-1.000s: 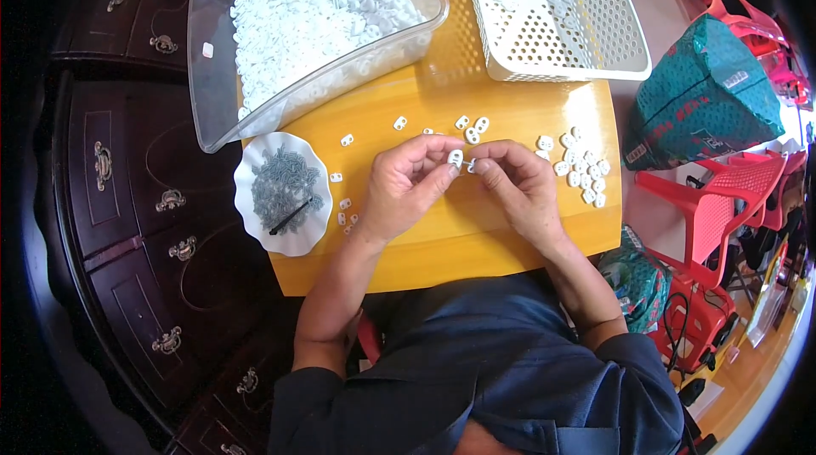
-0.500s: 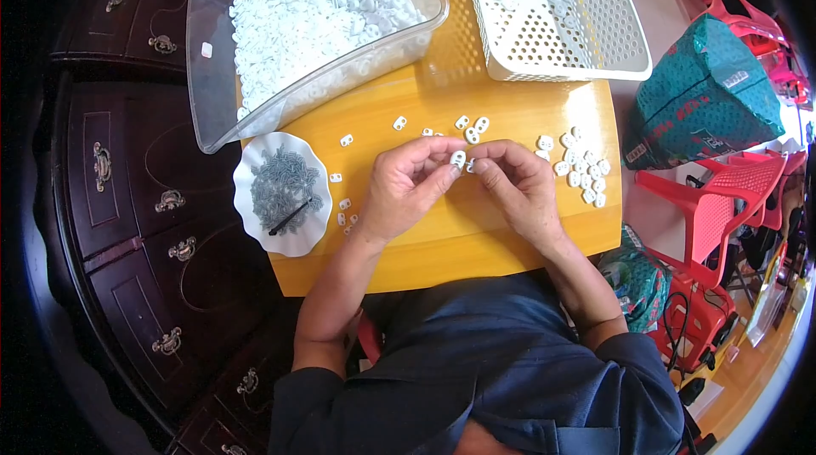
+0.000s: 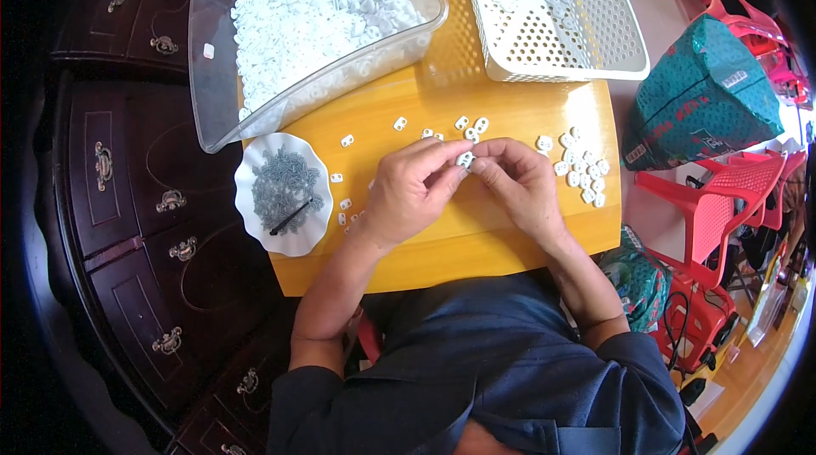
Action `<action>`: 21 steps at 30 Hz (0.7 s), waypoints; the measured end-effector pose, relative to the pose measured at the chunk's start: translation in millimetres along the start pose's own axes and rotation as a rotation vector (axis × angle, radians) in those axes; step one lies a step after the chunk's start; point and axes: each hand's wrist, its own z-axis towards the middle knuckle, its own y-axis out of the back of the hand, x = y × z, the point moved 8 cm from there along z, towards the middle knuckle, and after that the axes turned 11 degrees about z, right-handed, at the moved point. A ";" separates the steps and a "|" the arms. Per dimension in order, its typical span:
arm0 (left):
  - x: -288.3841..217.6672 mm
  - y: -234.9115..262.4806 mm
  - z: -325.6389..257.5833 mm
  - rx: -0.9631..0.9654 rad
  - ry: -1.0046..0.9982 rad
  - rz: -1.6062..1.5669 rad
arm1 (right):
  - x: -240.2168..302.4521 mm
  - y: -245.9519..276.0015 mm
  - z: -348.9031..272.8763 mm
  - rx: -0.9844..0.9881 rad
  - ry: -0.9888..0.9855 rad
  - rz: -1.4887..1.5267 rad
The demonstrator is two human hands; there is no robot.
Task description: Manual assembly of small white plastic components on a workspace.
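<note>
Both hands pinch one small white piece.

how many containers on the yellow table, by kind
clear plastic bin: 1
white perforated basket: 1
white scalloped dish: 1
total: 3
Both hands pinch one small white piece.

Both hands meet over the yellow table: the left hand and right hand pinch one small white plastic piece between their fingertips. Left of the left hand sits a white scalloped dish of small grey screws. Right of the right hand lies a cluster of white pieces; beyond both hands stand a clear bin and a white perforated basket.
</note>
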 end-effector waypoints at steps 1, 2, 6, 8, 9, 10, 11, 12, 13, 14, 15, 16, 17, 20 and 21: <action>-0.6 -0.2 -0.1 0.003 -0.009 0.024 | 0.0 -0.5 0.6 0.010 -0.007 0.011; -0.8 -0.3 0.0 0.003 -0.010 0.025 | 0.7 -0.1 1.4 0.009 -0.006 0.011; -9.2 1.3 1.0 -0.025 -0.074 0.061 | -7.0 -1.4 4.6 0.054 -0.100 0.173; -16.0 3.0 1.5 -0.032 -0.100 0.075 | -10.1 -2.2 5.8 0.068 -0.138 0.246; -15.6 1.9 1.1 -0.004 -0.044 0.071 | -10.6 -4.1 6.1 0.091 -0.154 0.300; -14.1 0.8 0.6 0.022 0.012 0.068 | -11.0 -6.7 6.3 0.117 -0.169 0.355; -16.4 0.6 1.0 0.022 0.012 0.069 | -10.2 -6.9 6.5 0.117 -0.169 0.355; -20.7 3.2 1.7 -0.024 -0.014 0.162 | -10.0 -7.5 6.3 0.121 -0.183 0.366; -24.7 5.6 2.1 -0.069 -0.041 0.256 | -10.2 -8.1 6.1 0.125 -0.197 0.378; -23.5 4.0 2.4 -0.069 -0.042 0.256 | -10.4 -9.7 6.1 0.125 -0.196 0.378; -24.8 5.6 2.3 -0.125 -0.084 0.315 | -10.0 -10.2 6.6 0.096 -0.176 0.394; -27.6 7.6 2.1 -0.182 -0.126 0.374 | -9.8 -9.3 6.7 0.067 -0.158 0.410; -27.4 6.8 4.0 -0.182 -0.126 0.374 | -11.3 -9.1 6.4 0.067 -0.158 0.410; -36.6 4.5 4.2 -0.219 -0.248 0.498 | -14.0 -11.4 5.4 0.088 -0.160 0.454; -34.5 2.3 3.2 -0.212 -0.247 0.520 | -16.1 -12.4 4.2 0.083 -0.189 0.465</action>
